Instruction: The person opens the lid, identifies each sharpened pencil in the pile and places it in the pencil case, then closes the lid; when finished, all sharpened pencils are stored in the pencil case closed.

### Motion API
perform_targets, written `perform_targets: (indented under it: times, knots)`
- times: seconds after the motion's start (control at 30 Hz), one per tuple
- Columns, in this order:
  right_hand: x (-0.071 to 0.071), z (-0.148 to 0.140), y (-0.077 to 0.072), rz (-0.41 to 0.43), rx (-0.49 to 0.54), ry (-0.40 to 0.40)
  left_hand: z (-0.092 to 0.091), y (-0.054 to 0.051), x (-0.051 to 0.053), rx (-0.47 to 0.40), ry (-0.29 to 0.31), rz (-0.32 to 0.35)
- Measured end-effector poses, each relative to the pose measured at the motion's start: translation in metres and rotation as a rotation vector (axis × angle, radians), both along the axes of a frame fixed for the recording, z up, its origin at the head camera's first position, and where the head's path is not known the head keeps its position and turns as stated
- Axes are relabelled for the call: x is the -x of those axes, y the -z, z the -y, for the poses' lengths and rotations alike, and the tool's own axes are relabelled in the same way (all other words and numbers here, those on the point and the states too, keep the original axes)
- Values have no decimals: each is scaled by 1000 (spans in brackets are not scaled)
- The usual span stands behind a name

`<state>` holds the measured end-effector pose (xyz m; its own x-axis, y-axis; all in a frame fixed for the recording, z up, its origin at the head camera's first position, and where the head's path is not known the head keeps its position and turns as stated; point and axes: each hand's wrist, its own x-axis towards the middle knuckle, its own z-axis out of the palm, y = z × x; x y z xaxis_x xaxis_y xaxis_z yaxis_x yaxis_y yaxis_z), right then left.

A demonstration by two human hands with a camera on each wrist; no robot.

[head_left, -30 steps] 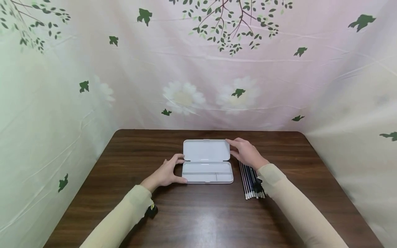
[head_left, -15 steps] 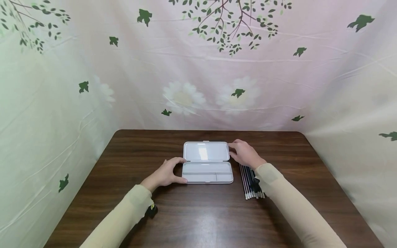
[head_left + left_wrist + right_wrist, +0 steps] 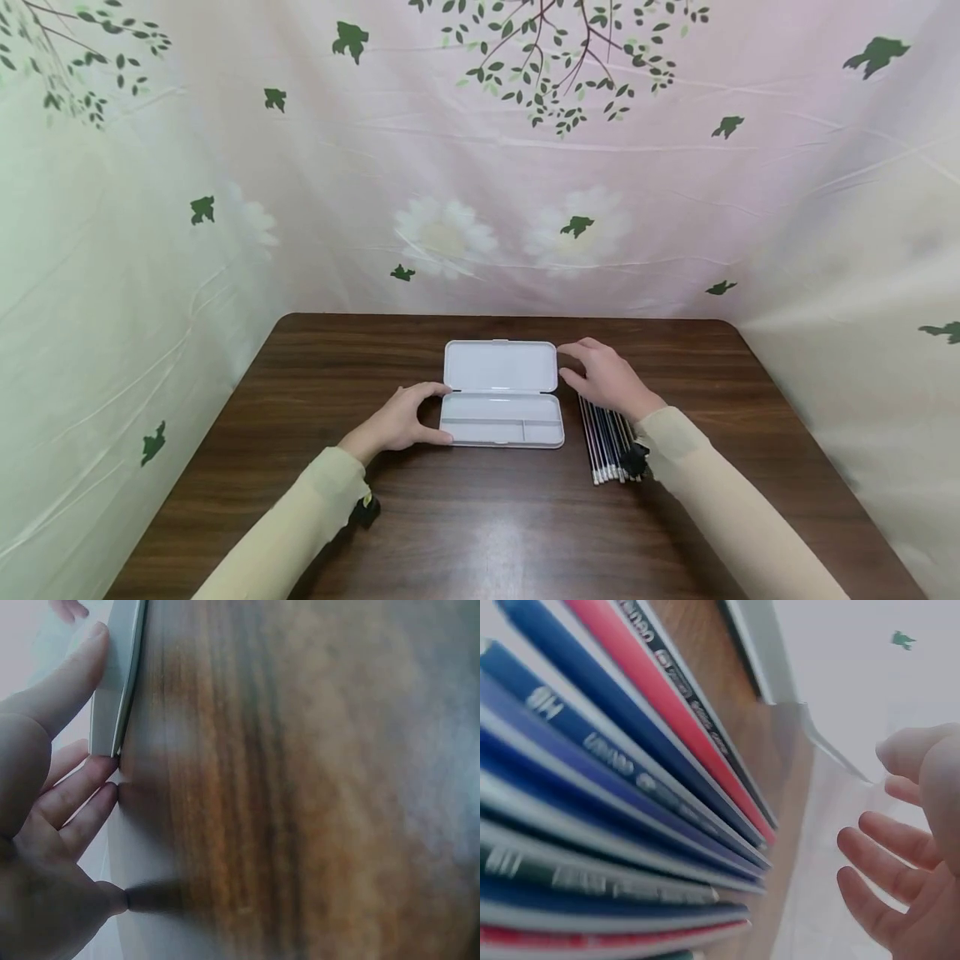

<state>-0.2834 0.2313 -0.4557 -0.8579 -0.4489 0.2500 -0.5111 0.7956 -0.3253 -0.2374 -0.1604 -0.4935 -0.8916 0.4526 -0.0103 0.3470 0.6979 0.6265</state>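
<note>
A white pencil case [image 3: 501, 418] lies opened out, its lid [image 3: 500, 366] folded back and its base split into compartments. My left hand [image 3: 393, 423] holds the base at its left end, thumb at the front corner and fingers by the hinge side. In the left wrist view, the thumb [image 3: 75, 679] lies against the case wall [image 3: 114, 682]. Just right of the lid is my right hand [image 3: 603, 379], fingers loosely bent around nothing and seemingly apart from the lid. Beneath its wrist lies a row of pencils [image 3: 600, 437], partly covered by the hand and sleeve.
The brown wooden table [image 3: 480, 517] carries the case and pencils. A patterned cloth [image 3: 495, 192] hangs behind and on both sides of it. Blue, red, black and green pencils [image 3: 630, 727] lie side by side in the right wrist view.
The lid tilted slightly, catching a glare, then returned to about its earlier position. My right hand has come away from the lid to the right. The left fingers slid slightly nearer the hinge.
</note>
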Motion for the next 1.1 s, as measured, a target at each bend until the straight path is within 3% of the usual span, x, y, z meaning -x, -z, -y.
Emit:
perform_targets:
  times: [0.27, 0.47, 0.63, 1.1]
  knots:
    - [-23, -36, -8, 60, 34, 90, 0, 0, 0, -5, 6, -10]
    - [-41, -61, 3, 159, -1, 114, 1, 1, 0, -17, -1, -10]
    - [-55, -74, 14, 179, -8, 121, 0, 1, 1, -18, 8, -4]
    - [-65, -80, 25, 201, -3, 143, 0, 1, 0, -26, 6, 0]
